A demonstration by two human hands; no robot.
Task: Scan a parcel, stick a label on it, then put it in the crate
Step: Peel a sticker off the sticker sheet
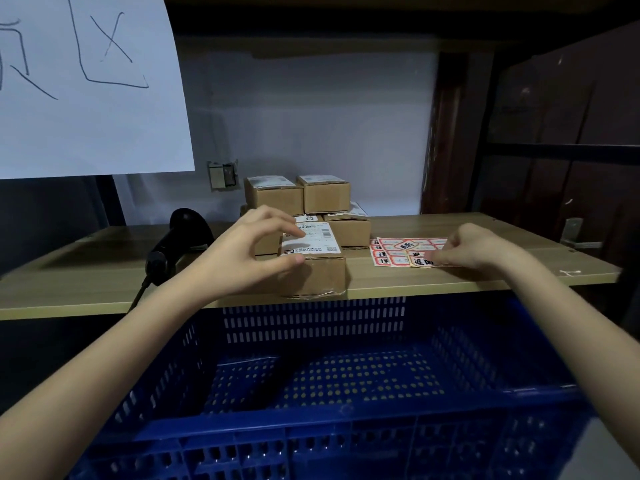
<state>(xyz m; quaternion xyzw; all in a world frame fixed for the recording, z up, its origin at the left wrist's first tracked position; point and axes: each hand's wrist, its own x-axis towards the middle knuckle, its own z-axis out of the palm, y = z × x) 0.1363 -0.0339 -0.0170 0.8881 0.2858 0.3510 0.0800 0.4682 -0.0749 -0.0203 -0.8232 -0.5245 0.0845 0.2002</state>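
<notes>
A small cardboard parcel (320, 271) with a white shipping slip on top stands at the front edge of the wooden shelf (86, 271). My left hand (249, 251) grips it from the left, thumb on its front corner and fingers on the slip. To the right lies a sheet of red-bordered labels (398, 252). My right hand (474, 245) pinches one label (422, 261) at the sheet's near edge. A black handheld scanner (180, 240) rests on the shelf to the left of the parcel. The blue plastic crate (346, 441) stands below the shelf, in front of me.
Several more cardboard parcels (304, 199) are stacked behind the held one, against the wall. A large white paper sign (90, 81) hangs at the upper left. The scanner's cable drops over the shelf's front edge. Dark shelving rises on the right.
</notes>
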